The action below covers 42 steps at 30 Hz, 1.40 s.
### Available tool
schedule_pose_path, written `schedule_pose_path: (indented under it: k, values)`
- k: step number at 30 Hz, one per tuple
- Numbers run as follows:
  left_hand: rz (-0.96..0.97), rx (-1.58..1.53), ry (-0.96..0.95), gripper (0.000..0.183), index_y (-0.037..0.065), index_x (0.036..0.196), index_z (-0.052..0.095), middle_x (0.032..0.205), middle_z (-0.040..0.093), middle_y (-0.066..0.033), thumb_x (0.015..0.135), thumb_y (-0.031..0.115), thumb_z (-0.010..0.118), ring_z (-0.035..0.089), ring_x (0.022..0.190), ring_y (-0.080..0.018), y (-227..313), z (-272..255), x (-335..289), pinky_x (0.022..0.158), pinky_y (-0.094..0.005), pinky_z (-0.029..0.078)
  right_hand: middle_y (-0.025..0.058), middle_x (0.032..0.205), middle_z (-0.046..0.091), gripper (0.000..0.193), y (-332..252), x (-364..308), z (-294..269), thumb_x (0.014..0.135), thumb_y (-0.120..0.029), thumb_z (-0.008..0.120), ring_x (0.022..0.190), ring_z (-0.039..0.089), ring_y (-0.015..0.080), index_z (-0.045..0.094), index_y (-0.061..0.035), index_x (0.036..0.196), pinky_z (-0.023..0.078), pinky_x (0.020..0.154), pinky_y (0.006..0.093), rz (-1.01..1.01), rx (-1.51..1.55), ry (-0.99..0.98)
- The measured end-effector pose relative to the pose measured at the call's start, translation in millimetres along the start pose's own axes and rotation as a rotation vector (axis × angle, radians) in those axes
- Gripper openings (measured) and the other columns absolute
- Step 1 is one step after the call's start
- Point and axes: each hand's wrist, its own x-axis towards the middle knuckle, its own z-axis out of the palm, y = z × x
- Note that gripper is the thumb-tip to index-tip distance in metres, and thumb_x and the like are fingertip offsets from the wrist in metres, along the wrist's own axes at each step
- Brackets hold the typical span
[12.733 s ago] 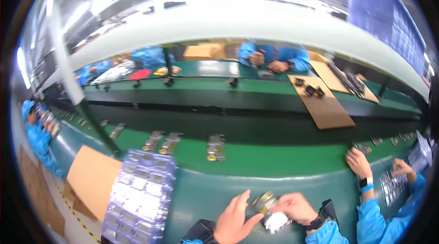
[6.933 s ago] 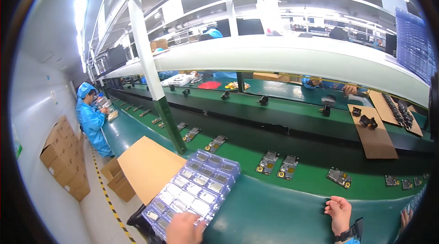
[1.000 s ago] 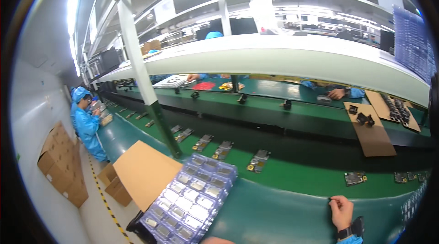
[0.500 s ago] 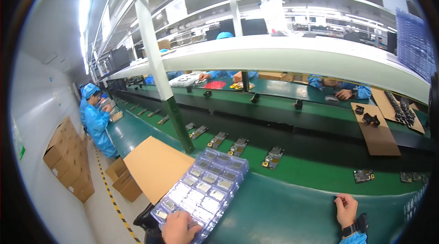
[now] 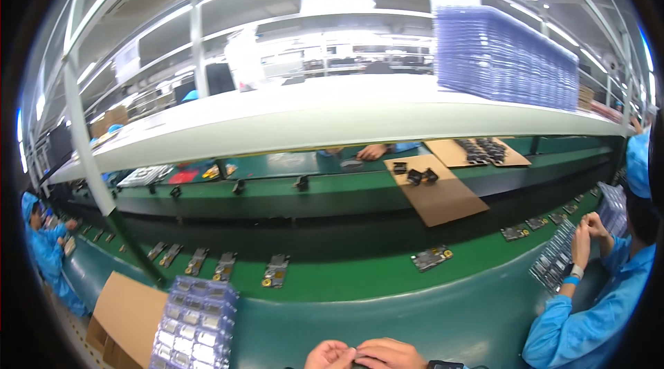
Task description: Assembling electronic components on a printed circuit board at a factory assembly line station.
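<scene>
At the near edge of the green bench my left hand (image 5: pixel 330 355) and my right hand (image 5: pixel 391 354) meet, fingers pinched together. Whatever sits between the fingertips is small, dark and mostly cut off by the lower edge; I cannot make it out. To the left of my hands lies a clear plastic tray (image 5: pixel 196 320) with small flat silver parts in its pockets. Beyond my hands, a circuit board (image 5: pixel 277 271) with a round yellow piece rests on the green belt, and another circuit board (image 5: pixel 431 258) lies farther right.
A cardboard sheet (image 5: pixel 124 310) lies left of the tray. Another cardboard piece (image 5: pixel 449 196) with black parts lies across the far strip. Stacked clear trays (image 5: pixel 508 58) stand on the white shelf (image 5: pixel 311 109). A person in blue (image 5: pixel 595 314) works close on the right over a tray.
The view has swung to the right. My left hand has left the plastic tray, and both hands have come together at the bench's near edge.
</scene>
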Motion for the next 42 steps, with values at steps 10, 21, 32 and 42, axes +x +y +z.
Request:
schedule_pose_path:
  k: [10,21,32,42]
  values:
    - [0.156,1.561,1.095,0.068,-0.005,0.127,0.052,0.139,0.045,-0.0237,0.083,0.039,0.077,0.031,0.138,-0.0444,16.2,-117.1,168.9,0.111,-0.0653,0.025,0.0132,0.102,0.066,0.015,45.6,-9.3,-13.3,0.088,-0.015,0.062,0.098,0.063,0.0331,0.071,-0.0061,0.097,0.05,0.089,0.0415,0.09,-0.213,-0.247]
    - [0.268,1.503,1.041,0.055,0.005,0.117,0.049,0.125,0.055,-0.0146,0.077,0.024,0.083,0.052,0.121,-0.0384,16.2,-132.2,184.1,0.115,-0.0545,0.024,0.0112,0.096,0.069,0.017,53.1,-2.8,-7.0,0.09,-0.019,0.063,0.094,0.065,0.0308,0.074,-0.006,0.091,0.052,0.085,0.0406,0.186,-0.06,-0.164]
    - [0.244,0.056,0.281,0.027,0.003,0.121,0.05,0.122,0.058,-0.0132,0.097,0.014,0.057,0.063,0.104,-0.028,18.2,-56.7,65.2,0.081,-0.0439,0.06,0.0088,0.101,0.069,0.025,-2.0,12.1,-13.1,0.075,-0.009,0.082,0.089,0.065,0.029,0.073,-0.0071,0.099,0.053,0.079,0.0392,-0.119,-0.187,0.27]
    - [0.026,-0.014,-0.131,0.032,0.006,0.137,0.034,0.123,0.05,-0.012,0.107,0.017,0.041,0.062,0.107,-0.0244,22.3,-6.6,-24.4,0.087,-0.0446,0.06,0.0088,0.098,0.07,0.026,-27.8,24.3,-5.7,0.071,-0.009,0.081,0.087,0.064,0.028,0.075,-0.0068,0.097,0.051,0.079,0.0426,-0.256,-0.285,0.268]
